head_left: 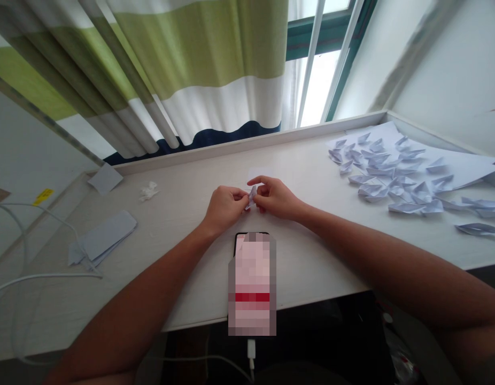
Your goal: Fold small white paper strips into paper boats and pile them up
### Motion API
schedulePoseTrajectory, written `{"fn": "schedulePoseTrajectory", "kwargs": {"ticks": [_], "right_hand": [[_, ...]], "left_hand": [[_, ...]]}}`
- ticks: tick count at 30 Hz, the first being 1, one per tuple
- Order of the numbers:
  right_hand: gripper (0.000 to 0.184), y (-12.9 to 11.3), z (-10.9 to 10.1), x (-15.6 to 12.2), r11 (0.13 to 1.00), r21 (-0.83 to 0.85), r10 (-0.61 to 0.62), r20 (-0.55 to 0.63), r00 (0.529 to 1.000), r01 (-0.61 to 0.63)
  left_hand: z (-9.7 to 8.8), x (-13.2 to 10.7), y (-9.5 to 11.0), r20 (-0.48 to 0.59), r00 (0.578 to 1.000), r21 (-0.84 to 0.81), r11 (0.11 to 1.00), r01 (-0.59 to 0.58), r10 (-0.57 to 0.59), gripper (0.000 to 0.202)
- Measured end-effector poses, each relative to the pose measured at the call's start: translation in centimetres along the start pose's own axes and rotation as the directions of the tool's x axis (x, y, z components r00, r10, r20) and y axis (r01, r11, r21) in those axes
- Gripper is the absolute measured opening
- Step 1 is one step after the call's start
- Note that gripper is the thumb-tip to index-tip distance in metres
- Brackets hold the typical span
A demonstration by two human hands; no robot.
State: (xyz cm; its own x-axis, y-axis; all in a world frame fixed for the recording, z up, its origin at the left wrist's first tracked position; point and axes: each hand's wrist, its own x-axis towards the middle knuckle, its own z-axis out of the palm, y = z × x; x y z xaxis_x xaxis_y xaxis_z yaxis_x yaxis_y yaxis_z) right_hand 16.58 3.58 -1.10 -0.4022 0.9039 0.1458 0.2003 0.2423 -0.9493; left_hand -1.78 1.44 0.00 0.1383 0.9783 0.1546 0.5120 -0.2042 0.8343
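Note:
A small folded piece of white paper (252, 195) is held up between my two hands over the middle of the white desk (183, 224). My left hand (227, 207) pinches its left side between thumb and fingers. From the right, my right hand (276, 199) grips the same paper with thumb and fingertips, its index finger arched above. My fingers cover part of the folds. Just in front of the hands lies a phone (252, 278), its screen blurred out, with a white charging plug (251, 350) at its lower end.
Many folded paper boats (392, 182) crowd the right side, some on large white sheets (468, 160). At left are stacked paper pieces (107, 238), a square sheet (105, 178), a crumpled tissue (149, 191) and white cables (51, 277). A raised ledge (231, 148) borders the back, below a curtain (215, 53).

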Motion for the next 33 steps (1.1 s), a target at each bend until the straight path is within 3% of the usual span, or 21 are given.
{"fn": "schedulePoseTrajectory", "kwargs": {"ticks": [10,23,28,33], "right_hand": [[0.011,-0.28,-0.06,0.16,0.993,0.117,0.041,-0.082,0.996,-0.031],[0.014,-0.91,-0.55,0.03,0.991,0.099,0.102,-0.101,0.99,-0.092],[0.008,-0.94,-0.8,0.11,0.98,0.168,0.119,-0.075,0.99,-0.105],[0.014,-0.79,-1.03,0.19,0.977,0.194,0.103,-0.052,0.993,-0.091]], "left_hand": [[0.09,-0.3,0.26,-0.04,0.999,0.029,0.999,-0.029,0.03,0.028],[0.09,-0.57,0.46,-0.066,0.985,0.166,0.976,-0.144,0.157,0.025],[0.08,-0.5,0.44,-0.068,0.988,0.15,0.98,-0.131,0.142,0.029],[0.08,-0.48,0.38,-0.044,0.995,0.055,0.995,-0.086,0.088,0.028]]}}
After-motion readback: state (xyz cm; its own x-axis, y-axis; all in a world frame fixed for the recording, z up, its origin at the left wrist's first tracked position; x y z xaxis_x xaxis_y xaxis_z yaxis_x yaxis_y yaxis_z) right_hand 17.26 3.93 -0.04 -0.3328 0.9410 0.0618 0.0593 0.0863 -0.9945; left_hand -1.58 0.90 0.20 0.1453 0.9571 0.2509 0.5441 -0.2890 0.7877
